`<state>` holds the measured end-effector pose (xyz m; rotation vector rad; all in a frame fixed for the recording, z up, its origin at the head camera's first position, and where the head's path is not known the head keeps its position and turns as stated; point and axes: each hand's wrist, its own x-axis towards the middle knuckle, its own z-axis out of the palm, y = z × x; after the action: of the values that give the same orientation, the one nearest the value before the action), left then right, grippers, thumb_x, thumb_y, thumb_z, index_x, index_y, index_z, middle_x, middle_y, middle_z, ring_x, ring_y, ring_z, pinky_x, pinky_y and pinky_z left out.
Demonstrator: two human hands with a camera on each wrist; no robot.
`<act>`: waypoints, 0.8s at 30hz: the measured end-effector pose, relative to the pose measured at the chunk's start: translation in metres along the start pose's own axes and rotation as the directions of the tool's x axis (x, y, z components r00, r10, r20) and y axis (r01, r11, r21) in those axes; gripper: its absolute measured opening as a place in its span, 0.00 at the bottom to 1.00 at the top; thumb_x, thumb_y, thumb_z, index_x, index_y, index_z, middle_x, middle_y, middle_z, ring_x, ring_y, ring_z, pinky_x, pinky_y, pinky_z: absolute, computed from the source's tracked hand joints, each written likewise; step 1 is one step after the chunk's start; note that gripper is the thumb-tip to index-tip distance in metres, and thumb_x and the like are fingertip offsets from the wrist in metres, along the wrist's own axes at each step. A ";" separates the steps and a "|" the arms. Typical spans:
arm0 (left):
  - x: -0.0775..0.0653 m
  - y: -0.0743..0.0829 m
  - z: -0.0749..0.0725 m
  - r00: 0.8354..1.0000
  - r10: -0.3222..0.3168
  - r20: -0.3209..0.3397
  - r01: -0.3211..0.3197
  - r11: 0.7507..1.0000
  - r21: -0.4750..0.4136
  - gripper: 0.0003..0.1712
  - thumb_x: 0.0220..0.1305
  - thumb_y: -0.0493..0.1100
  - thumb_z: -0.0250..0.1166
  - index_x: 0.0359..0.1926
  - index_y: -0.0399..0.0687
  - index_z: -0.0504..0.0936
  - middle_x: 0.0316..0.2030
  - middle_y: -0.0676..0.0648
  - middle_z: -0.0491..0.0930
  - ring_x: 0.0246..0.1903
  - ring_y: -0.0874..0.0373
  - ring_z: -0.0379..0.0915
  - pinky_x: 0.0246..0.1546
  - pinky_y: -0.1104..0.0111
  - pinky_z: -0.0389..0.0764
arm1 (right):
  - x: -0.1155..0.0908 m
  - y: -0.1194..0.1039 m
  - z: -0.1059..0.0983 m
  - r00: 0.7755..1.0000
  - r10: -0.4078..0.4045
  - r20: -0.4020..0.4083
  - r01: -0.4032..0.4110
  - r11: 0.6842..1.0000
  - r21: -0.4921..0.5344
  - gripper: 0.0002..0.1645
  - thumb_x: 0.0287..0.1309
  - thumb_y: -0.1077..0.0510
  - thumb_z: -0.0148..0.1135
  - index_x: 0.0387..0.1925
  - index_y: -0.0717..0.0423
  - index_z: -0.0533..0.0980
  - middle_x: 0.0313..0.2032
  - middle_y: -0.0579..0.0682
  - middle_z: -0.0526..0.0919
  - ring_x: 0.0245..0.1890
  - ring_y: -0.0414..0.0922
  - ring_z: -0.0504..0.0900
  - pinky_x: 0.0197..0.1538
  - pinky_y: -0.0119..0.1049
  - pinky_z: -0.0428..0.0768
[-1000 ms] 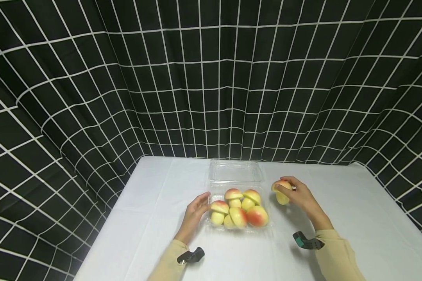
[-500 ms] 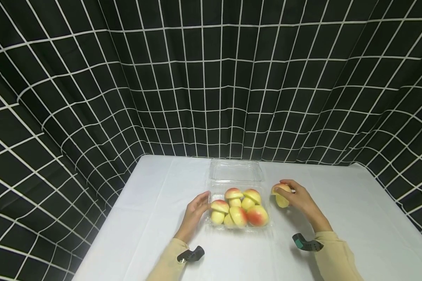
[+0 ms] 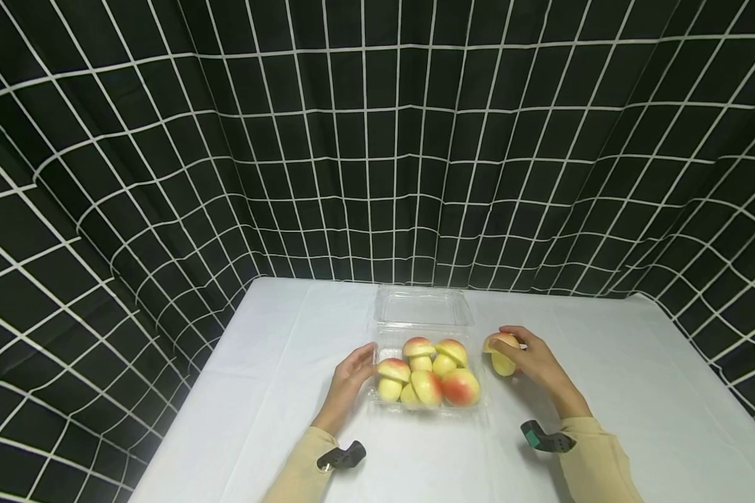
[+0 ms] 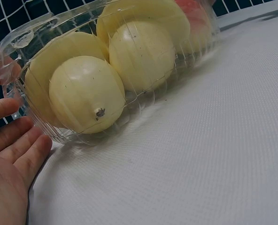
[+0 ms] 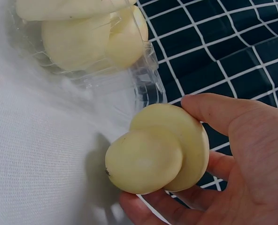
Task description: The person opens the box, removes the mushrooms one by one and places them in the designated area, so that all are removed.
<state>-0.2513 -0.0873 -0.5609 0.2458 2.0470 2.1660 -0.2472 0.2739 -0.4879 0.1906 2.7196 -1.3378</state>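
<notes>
A clear plastic clamshell box [image 3: 428, 404] stands on the table with its lid folded back, holding several toy mushrooms [image 3: 426, 386] with yellow stems and red-tinged caps. At its left side, my left hand [image 3: 347, 383] touches the wall with extended fingers; in the left wrist view the fingertips [image 4: 41, 144] lie along the ribbed plastic. Just right of the box, my right hand [image 3: 537, 358] holds another toy mushroom [image 3: 503, 363] between thumb and fingers, stem pointing down. The right wrist view shows the pale underside of that mushroom's cap and its rounded stem, close beside the box corner.
The open lid [image 3: 423, 307] lies flat behind the box, toward the table's far edge. A white cloth covers the table [image 3: 289, 349]. Black curtains with a white grid [image 3: 409, 175] surround it at the back and sides.
My right hand has come slightly nearer to me and a little left with the toy mushroom. The left hand and the box have stayed put.
</notes>
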 end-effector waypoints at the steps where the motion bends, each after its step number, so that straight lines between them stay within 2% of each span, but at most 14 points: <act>1: 0.000 0.000 0.000 1.000 0.002 0.001 -0.002 1.000 0.001 0.34 0.67 0.43 0.61 0.71 0.39 0.68 0.72 0.36 0.68 0.73 0.40 0.64 0.77 0.49 0.62 | 0.000 0.000 0.001 1.000 0.006 -0.001 -0.006 1.000 0.001 0.42 0.67 0.38 0.60 0.70 0.61 0.66 0.62 0.66 0.74 0.41 0.46 0.77 0.34 0.35 0.84; 17: -0.001 0.003 0.002 1.000 -0.005 0.007 0.005 1.000 -0.010 0.35 0.67 0.43 0.62 0.72 0.38 0.66 0.72 0.36 0.68 0.73 0.41 0.63 0.77 0.49 0.62 | 0.006 0.005 0.007 0.999 0.036 0.010 -0.036 0.999 0.000 0.42 0.67 0.36 0.59 0.70 0.60 0.65 0.64 0.67 0.72 0.46 0.48 0.76 0.35 0.33 0.82; 24: -0.001 0.003 0.002 1.000 -0.006 -0.003 0.006 1.000 0.001 0.33 0.67 0.41 0.61 0.72 0.39 0.68 0.72 0.36 0.68 0.73 0.41 0.64 0.77 0.49 0.62 | 0.006 0.006 0.007 0.999 0.028 0.032 -0.028 1.000 0.013 0.42 0.68 0.38 0.58 0.71 0.60 0.64 0.65 0.67 0.71 0.44 0.46 0.77 0.36 0.34 0.81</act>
<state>-0.2496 -0.0860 -0.5582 0.2368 2.0475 2.1635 -0.2518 0.2726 -0.4978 0.2057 2.6719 -1.3407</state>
